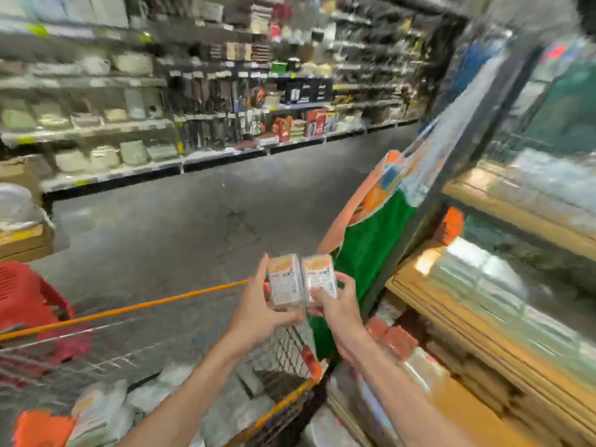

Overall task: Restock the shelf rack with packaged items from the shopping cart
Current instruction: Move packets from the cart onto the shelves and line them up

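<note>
White-and-orange printed packs, two, held upright side by side at chest level above the far corner of the shopping cart [292, 350], short of the shelf rack [477, 321] on the right. Left pack [285, 282] is gripped by the left hand [258, 312]: thumb up along its left edge, fingers curled under the bottom. Right pack [320, 276] is gripped by the right hand [337, 306]: thumb across the front, fingers wrapped round the right side. Pack edges look to be touching; the blur is too heavy to confirm. The cart is a wire basket with an orange rim, and holds more wrapped items [96, 411], which are blurred. An orange bar [129, 308] runs diagonally from left toward the hands. The shelf rack has wood-coloured boards with shiny wrapped stock on them, and a green-and-orange banner [371, 243] hangs on its end panel, just behind the packs. A red plastic stool [29, 293] stands at left on the grey concrete floor [161, 227]. Far shelving [161, 117] across the aisle is loaded with goods. The whole frame is motion-blurred.
</note>
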Demonstrator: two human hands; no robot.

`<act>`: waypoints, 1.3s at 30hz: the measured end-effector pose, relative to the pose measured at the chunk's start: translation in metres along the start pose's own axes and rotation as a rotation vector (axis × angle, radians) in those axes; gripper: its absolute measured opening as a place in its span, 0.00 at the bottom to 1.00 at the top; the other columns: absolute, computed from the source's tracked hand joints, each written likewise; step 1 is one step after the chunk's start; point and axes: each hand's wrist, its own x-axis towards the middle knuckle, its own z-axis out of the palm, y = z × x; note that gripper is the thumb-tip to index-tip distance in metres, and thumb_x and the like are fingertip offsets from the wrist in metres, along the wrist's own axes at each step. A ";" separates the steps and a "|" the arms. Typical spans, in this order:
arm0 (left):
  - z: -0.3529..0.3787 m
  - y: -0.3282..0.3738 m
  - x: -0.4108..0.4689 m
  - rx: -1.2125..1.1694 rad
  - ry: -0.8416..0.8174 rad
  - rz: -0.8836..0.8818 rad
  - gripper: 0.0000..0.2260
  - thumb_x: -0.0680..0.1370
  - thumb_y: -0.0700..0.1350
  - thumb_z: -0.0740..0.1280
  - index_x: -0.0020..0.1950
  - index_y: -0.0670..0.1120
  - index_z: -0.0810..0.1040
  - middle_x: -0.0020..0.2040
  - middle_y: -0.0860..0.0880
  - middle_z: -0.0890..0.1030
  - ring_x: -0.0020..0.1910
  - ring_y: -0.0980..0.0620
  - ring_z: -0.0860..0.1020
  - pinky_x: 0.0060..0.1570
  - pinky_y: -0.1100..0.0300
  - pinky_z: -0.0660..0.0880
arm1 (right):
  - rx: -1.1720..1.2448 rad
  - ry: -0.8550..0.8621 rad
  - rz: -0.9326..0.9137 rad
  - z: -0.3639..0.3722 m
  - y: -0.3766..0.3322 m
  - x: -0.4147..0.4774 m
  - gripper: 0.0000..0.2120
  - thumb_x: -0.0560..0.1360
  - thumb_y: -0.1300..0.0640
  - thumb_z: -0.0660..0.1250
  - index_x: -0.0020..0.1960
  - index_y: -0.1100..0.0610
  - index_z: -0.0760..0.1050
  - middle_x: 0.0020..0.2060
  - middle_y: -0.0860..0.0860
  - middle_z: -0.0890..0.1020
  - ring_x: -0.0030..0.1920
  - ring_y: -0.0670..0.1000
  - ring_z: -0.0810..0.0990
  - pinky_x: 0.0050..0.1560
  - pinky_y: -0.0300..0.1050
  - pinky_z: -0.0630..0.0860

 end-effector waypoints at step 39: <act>0.522 0.434 0.083 1.026 -0.685 1.097 0.39 0.69 0.74 0.60 0.72 0.51 0.63 0.71 0.48 0.70 0.71 0.46 0.65 0.70 0.37 0.55 | -0.587 1.057 0.017 -0.538 -0.217 -0.060 0.29 0.81 0.41 0.54 0.76 0.55 0.58 0.72 0.53 0.68 0.71 0.54 0.67 0.69 0.49 0.64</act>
